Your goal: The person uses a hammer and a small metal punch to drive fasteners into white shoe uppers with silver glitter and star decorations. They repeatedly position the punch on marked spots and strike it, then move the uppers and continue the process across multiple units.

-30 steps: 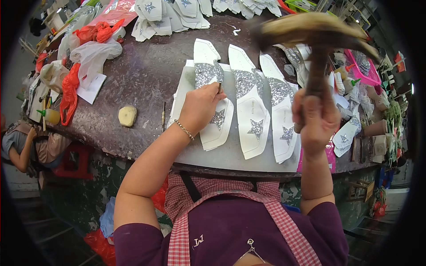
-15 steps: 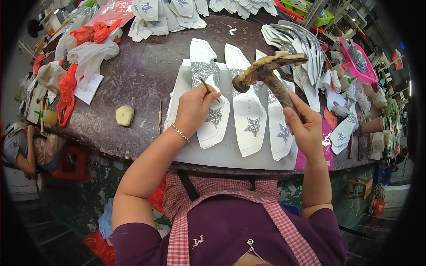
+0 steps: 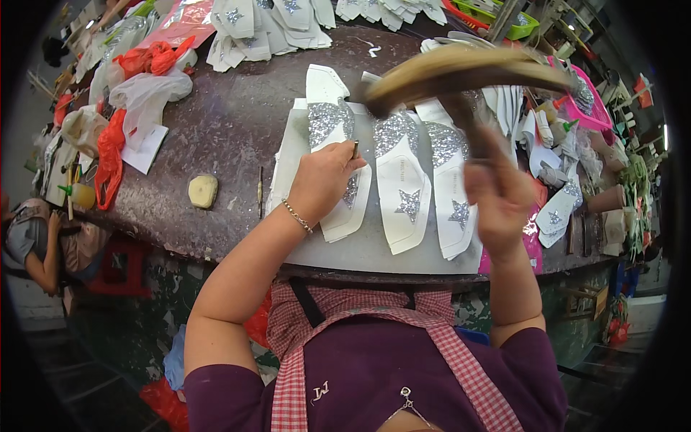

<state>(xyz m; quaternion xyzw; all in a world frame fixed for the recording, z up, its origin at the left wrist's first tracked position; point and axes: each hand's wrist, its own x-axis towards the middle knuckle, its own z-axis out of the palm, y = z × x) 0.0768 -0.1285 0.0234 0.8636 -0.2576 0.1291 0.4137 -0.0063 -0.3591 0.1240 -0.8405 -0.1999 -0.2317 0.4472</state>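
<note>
My left hand point(image 3: 324, 180) is closed around a thin metal punch point(image 3: 355, 147), held over the leftmost white shoe-upper piece point(image 3: 330, 119) with silver glitter. Its lower end is hidden by my fingers. Raised to the right, my right hand point(image 3: 500, 198) grips a hammer point(image 3: 461, 75), whose worn brownish head is smeared by motion above the pieces. A middle upper piece point(image 3: 403, 173) and a right upper piece point(image 3: 451, 191), each bearing a glitter star, lie alongside. All three rest on a pale flat board point(image 3: 345, 258).
On the dark table point(image 3: 230, 129) sit a yellowish block point(image 3: 203, 191) and a thin rod point(image 3: 260, 191). Stacked white pieces point(image 3: 245, 36) lie at the back. Plastic bags point(image 3: 147, 93) are at left, a pink basket point(image 3: 586, 108) at right. Another person point(image 3: 43, 241) sits far left.
The hammer has swung up and tilted, its head now blurred and farther from me. My left hand has shifted slightly, and the punch shows less above the fingers.
</note>
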